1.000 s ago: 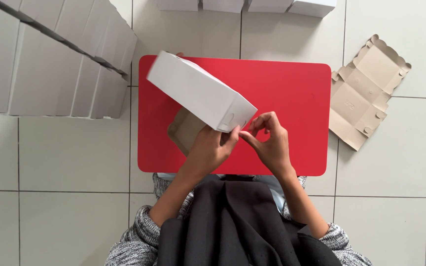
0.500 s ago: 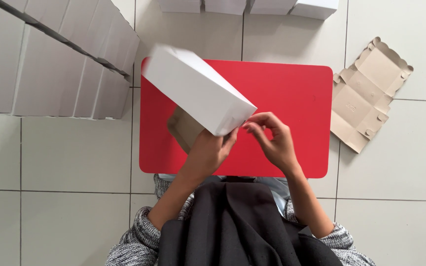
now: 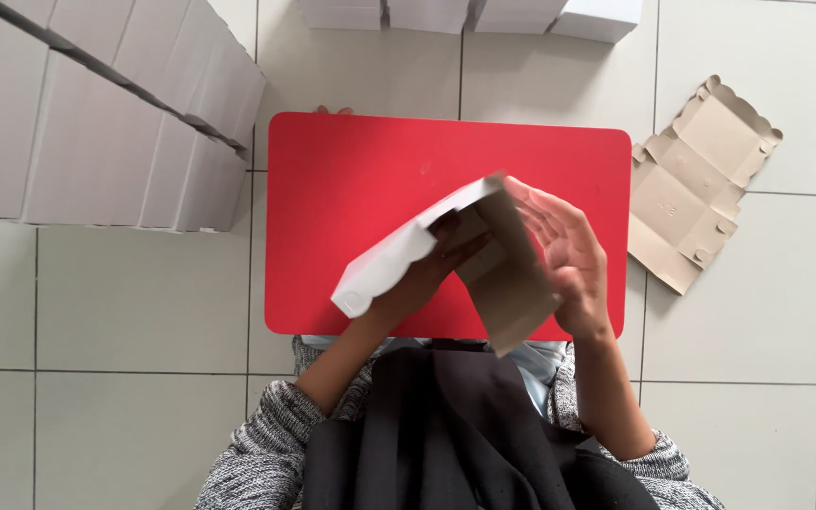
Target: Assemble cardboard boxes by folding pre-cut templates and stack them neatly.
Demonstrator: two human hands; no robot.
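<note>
A partly folded cardboard box, white outside and brown inside, is held above the red table. My left hand grips it from inside, fingers under the white panel. My right hand presses its palm and spread fingers against the brown flap on the right side. The box is blurred with motion and tilted, its scalloped white edge pointing down to the left.
A tall stack of folded white boxes stands at the left on the tiled floor. More white boxes line the top edge. A flat, unfolded brown carton blank lies on the floor right of the table.
The box was turned over and swung from the table's upper left toward the middle; its brown inside now faces me. My right hand went from pinching a corner to lying flat on a flap.
</note>
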